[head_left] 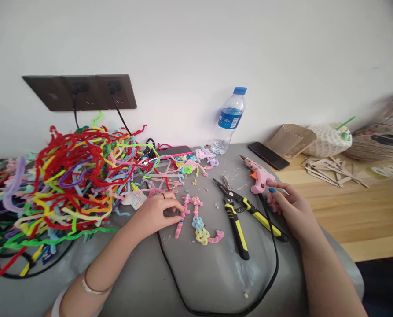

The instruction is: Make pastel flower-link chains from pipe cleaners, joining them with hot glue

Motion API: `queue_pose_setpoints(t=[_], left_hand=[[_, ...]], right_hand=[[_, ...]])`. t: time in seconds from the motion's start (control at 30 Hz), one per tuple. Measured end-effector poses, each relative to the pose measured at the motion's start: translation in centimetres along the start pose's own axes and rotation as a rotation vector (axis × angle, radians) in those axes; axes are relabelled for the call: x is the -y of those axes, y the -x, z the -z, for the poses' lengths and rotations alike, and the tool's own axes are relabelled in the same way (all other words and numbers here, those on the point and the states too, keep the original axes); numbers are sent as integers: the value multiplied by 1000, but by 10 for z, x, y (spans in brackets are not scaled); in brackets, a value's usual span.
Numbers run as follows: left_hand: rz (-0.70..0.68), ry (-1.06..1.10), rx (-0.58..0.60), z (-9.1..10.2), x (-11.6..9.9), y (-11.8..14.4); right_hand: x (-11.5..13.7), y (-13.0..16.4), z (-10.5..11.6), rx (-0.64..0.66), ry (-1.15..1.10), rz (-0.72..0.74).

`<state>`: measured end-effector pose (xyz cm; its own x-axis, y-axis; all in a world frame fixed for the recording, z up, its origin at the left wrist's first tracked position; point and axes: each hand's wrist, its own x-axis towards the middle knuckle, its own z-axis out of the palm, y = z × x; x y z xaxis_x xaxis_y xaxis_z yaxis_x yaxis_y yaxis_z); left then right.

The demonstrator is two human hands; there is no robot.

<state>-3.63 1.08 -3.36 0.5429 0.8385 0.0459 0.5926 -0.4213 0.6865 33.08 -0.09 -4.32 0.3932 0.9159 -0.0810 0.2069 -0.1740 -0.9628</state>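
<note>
The fuzzy chain (flowered) extends rightward from the left hand.

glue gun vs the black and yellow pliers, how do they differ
The glue gun is pink with an orange trigger; the pliers are black and yellow. The glue gun has a black cord; the pliers show none. The right hand is at the glue gun, while the pliers lie untouched. Both point toward the wall.
</note>
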Motion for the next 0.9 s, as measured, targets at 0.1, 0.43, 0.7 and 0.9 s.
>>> queue_pose_setpoints(t=[0.1,0.43,0.7,0.9], left_hand=[[-6,0,-3,0,-1,-1],[-49,12,-4,3,-6,1],[-48,16,42,7,-6,3],[-93,-10,46,7,-1,3]], right_hand=[[-2,-1,1,8,10,10],[-2,-1,0,14,-26,25],[5,2,-2,9,-39,7],[5,2,-2,10,-45,4]])
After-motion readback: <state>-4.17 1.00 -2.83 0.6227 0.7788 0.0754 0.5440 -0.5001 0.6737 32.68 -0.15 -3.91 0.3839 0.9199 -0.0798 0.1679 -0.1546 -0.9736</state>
